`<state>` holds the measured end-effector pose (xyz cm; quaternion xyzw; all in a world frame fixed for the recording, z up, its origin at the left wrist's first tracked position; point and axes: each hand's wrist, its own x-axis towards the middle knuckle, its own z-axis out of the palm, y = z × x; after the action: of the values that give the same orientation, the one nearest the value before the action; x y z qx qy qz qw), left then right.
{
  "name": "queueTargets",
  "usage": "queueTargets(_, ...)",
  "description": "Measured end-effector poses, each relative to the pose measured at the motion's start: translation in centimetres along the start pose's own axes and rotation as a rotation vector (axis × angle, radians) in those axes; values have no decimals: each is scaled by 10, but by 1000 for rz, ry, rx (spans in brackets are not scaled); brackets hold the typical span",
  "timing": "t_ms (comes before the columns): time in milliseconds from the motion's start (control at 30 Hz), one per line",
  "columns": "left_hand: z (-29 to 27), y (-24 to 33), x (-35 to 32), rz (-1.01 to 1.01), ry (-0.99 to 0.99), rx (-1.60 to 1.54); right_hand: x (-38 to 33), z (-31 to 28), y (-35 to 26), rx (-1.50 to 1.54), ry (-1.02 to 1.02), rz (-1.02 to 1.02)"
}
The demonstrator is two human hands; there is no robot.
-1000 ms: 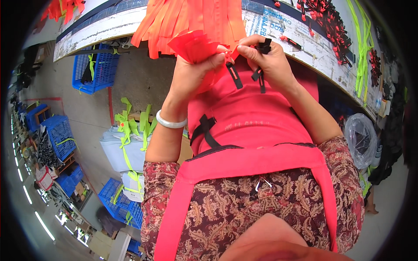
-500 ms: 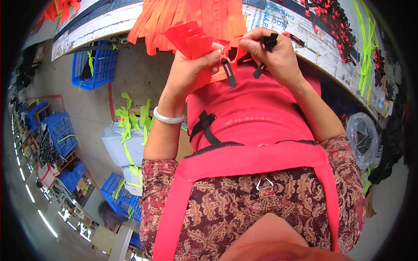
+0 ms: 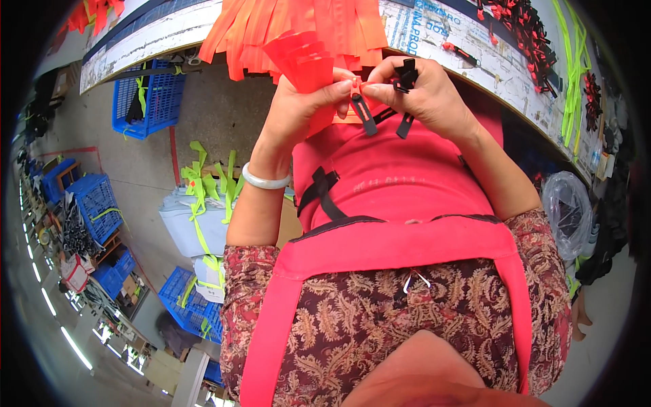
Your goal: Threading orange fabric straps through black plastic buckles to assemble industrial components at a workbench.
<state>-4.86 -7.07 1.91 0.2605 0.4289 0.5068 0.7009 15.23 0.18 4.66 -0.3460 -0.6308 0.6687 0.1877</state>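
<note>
The left hand (image 3: 305, 105) grips a fanned bundle of orange-red strips (image 3: 300, 61), with a zipper pull (image 3: 364, 115) dangling at its fingertips, red at the top with a black tab. Just beside it, the right hand (image 3: 437, 102) brings thumb and forefinger together, with black pulls (image 3: 405, 76) tucked among its fingers. Both hands are in front of the near edge of the worktop (image 3: 176, 37), above a red apron (image 3: 400, 173). More orange strips (image 3: 298, 17) hang over that edge. Toward the worktop's right end lie a loose pull (image 3: 461, 54), a heap of black-and-red pulls (image 3: 529, 44) and yellow-green strips (image 3: 573, 74).
</note>
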Motion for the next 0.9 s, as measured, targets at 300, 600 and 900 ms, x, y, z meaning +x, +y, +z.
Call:
queueTargets(300,-1,0,-1,13,-36,102,-1,3,0,143,8,107)
queueTargets(600,-3,-1,-1,-39,-93,34,3,-7,0,-32,-103,83)
queueTargets(900,-2,-2,-1,-21,-77,91,1,-3,0,-20,-99,126)
